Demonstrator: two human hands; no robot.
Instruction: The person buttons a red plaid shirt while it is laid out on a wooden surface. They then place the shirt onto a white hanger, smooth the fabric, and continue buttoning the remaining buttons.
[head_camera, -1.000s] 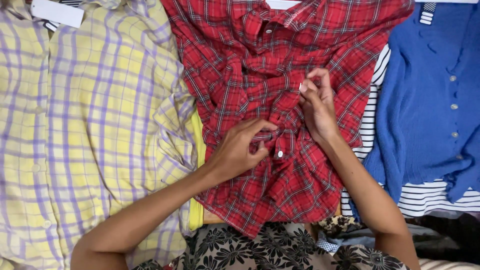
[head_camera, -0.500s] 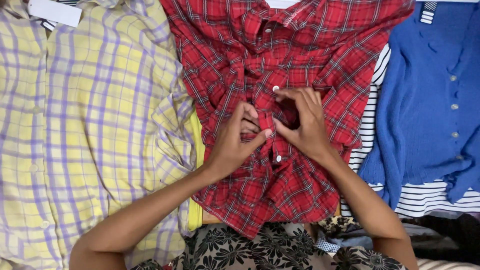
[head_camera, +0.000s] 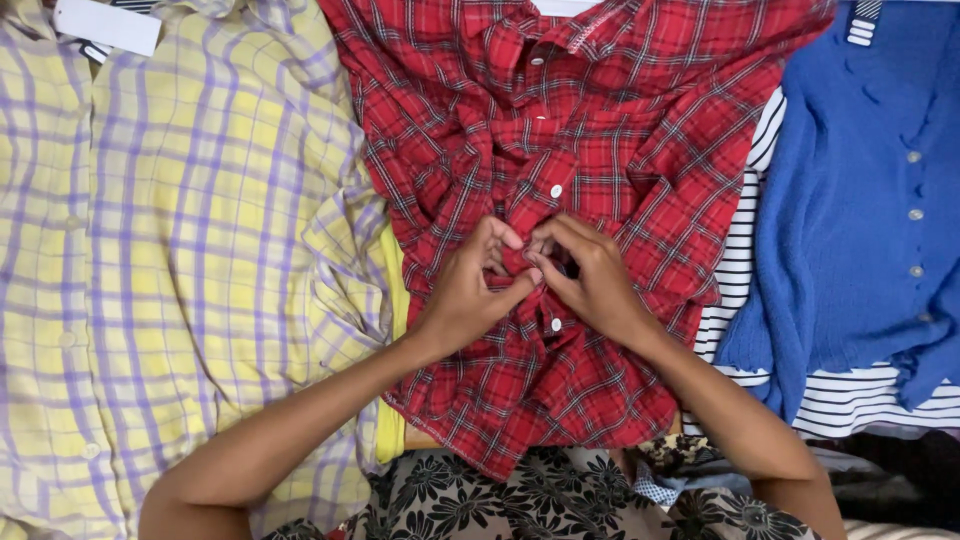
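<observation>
A red plaid shirt (head_camera: 560, 150) is laid flat, front up, in the middle of the view, between a yellow and lilac checked shirt (head_camera: 170, 270) on one side and a blue knitted cardigan (head_camera: 860, 210) on the other. Its button placket (head_camera: 548, 190) is pinched at mid-chest by both hands. The left hand (head_camera: 470, 295) is closed on the fabric, thumb pressed against the bent forefinger, and the right hand (head_camera: 600, 285) is closed on the facing edge, its fingertips (head_camera: 540, 247) met against those of the left. One white button (head_camera: 556, 191) is seen just above the hands and another (head_camera: 555, 324) just below; the button between the fingers is hidden, so it cannot be told whether it is through its hole.

A striped garment (head_camera: 740, 270) is tucked under the cardigan, a yellow strip (head_camera: 392, 300) is exposed beside the plaid shirt, and a black floral cloth (head_camera: 520, 500) lies at the near edge. A white tag (head_camera: 107, 25) rests on the checked shirt.

The placket is already puckered beneath the grip. If the two edges are drawn unevenly, a button could be matched to the wrong hole, or the small button could slip from the fingertips.
</observation>
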